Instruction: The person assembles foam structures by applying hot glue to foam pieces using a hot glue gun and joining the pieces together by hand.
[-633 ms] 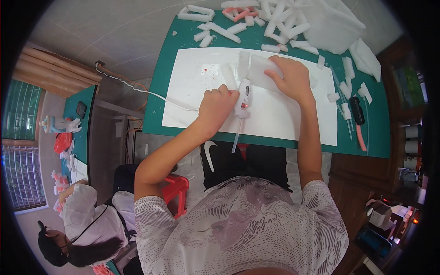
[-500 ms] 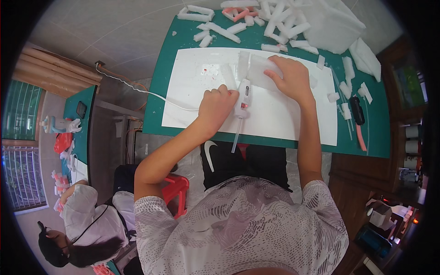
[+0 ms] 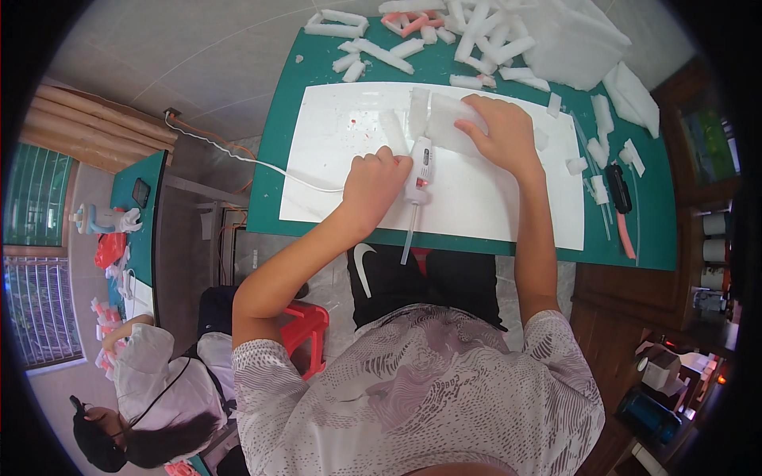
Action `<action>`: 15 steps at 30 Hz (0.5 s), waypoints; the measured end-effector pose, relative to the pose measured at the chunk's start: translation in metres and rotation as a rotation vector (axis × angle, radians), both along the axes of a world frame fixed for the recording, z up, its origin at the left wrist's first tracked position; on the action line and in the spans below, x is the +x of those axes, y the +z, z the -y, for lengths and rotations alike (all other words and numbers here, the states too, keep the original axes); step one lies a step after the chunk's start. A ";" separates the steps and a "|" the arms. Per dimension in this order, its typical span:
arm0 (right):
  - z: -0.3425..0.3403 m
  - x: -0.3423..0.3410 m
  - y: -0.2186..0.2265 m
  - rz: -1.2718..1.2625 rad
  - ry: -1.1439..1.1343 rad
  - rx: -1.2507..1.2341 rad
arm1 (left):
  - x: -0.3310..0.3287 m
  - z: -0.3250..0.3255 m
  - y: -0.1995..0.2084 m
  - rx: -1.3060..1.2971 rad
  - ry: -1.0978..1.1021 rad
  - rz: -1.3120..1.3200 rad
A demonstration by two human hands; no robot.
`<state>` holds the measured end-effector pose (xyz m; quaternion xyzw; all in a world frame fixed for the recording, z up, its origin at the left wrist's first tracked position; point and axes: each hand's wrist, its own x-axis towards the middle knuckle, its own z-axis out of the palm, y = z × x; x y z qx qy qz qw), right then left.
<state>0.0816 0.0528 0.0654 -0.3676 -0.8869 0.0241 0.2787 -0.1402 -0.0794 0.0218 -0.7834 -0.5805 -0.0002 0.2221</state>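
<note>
My left hand is closed around the handle of a white hot glue gun. The nozzle points away from me toward the foam, and a translucent glue stick juts from its rear, over the table's near edge. My right hand grips a flat white foam piece, thumb on the near side and fingers over the far edge. A narrower foam strip stands against that piece's left end, by the nozzle. Another loose strip lies left of it. All rest on a white board.
White and pink foam strips and a big foam block crowd the green table's far side. A black-handled tool lies at right. The gun's white cord runs left. A co-worker sits at another table, left.
My hands and the glue gun stay in almost the same place. At the left, the co-worker's head has shifted slightly to the right.
</note>
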 end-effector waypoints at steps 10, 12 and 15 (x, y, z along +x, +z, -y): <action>0.002 0.000 0.004 0.044 -0.020 -0.085 | 0.002 0.000 0.002 -0.026 0.009 0.013; 0.002 0.000 0.004 0.045 -0.020 -0.088 | 0.001 0.000 0.001 -0.025 0.005 0.020; 0.001 0.001 0.002 0.039 -0.015 -0.071 | 0.001 0.000 0.002 -0.028 0.002 0.011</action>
